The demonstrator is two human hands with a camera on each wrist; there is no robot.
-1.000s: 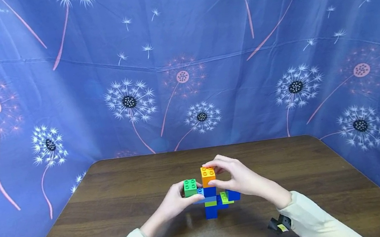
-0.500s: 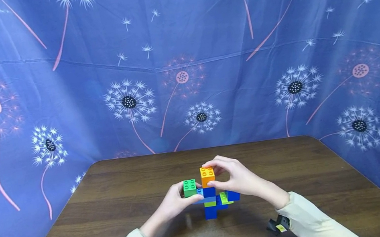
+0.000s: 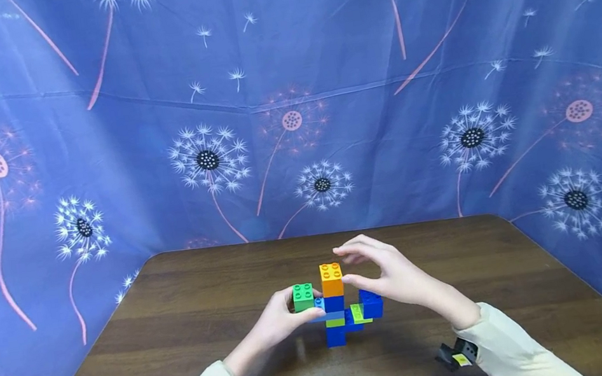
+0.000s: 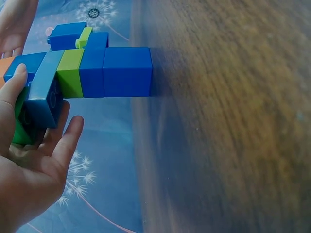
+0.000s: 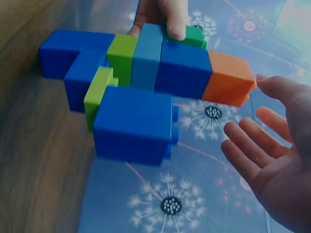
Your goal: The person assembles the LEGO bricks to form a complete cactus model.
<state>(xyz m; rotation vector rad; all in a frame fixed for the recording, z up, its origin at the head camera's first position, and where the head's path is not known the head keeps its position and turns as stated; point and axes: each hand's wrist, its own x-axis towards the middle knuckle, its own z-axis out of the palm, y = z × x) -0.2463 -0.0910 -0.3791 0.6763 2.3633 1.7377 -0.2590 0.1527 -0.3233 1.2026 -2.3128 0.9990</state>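
A tower of toy building bricks stands upright on the table. Its orange brick (image 3: 332, 285) is on top of a dark blue brick (image 5: 184, 70). Below come a light blue brick (image 4: 44, 87), a lime brick (image 4: 70, 73) and a blue base brick (image 4: 127, 72). A green brick (image 3: 303, 297) sits on the left arm; a blue brick (image 5: 133, 124) tops a lime piece (image 5: 99, 94) on the right. My left hand (image 3: 276, 320) grips the tower around its left arm, thumb in front. My right hand (image 3: 394, 274) holds nothing, its fingers spread beside the orange brick, thumb tip very near it.
The brown wooden table (image 3: 189, 294) has rounded far corners. Behind it hangs a blue cloth (image 3: 389, 156) with a dandelion print. A black wrist camera (image 3: 457, 353) sits under the right sleeve (image 3: 516, 344).
My right hand has let go of the orange brick and moved slightly right, its fingers spreading. The orange brick stays on top. My left hand keeps its hold.
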